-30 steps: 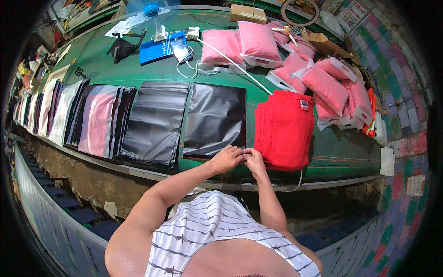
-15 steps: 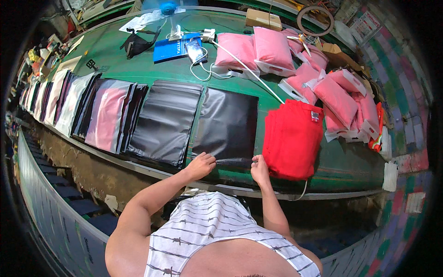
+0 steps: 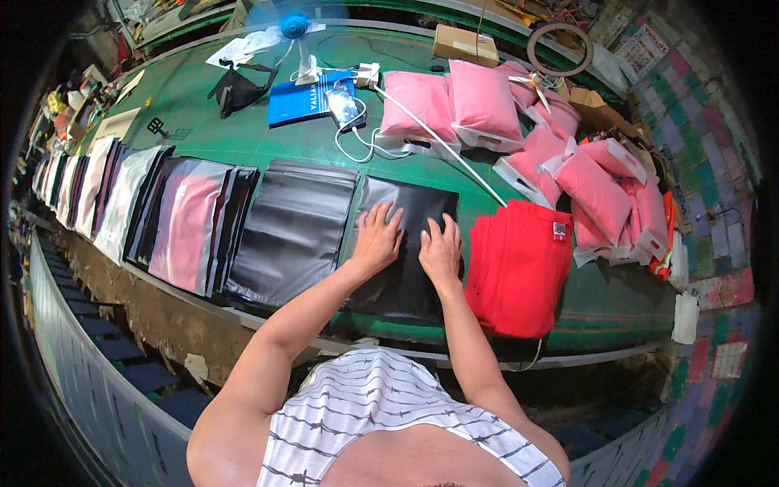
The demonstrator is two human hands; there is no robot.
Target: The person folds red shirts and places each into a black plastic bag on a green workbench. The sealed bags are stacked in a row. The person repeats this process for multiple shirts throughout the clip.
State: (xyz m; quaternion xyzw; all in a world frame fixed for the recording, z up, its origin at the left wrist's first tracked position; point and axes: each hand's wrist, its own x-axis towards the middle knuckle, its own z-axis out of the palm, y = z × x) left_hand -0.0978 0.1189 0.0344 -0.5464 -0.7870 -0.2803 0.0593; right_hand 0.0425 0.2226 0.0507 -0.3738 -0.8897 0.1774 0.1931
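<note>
A flat black plastic bag (image 3: 398, 280) lies on the green table in front of me. My left hand (image 3: 377, 242) rests on its upper left part, fingers spread and pointing away from me. On the bag's right side lies my right hand (image 3: 441, 250), its fingers also stretched out flat. Neither hand grips anything. To the left sits a stack of black plastic bags (image 3: 296, 223), close beside the single one. Folded red cloth (image 3: 518, 272) with a small label is piled just right of my right hand.
Packed pink bags (image 3: 487, 105) are heaped at the back right. Rows of bag stacks (image 3: 185, 223) run along the left. Behind stand a blue fan (image 3: 294, 28), a blue package (image 3: 304, 101) and a phone (image 3: 344, 105) with cables. A white rod (image 3: 442, 148) lies near the red cloth.
Both hands have moved forward from the bag's near edge onto its upper half. Their fingers, curled at the edge before, now lie spread on the black plastic.
</note>
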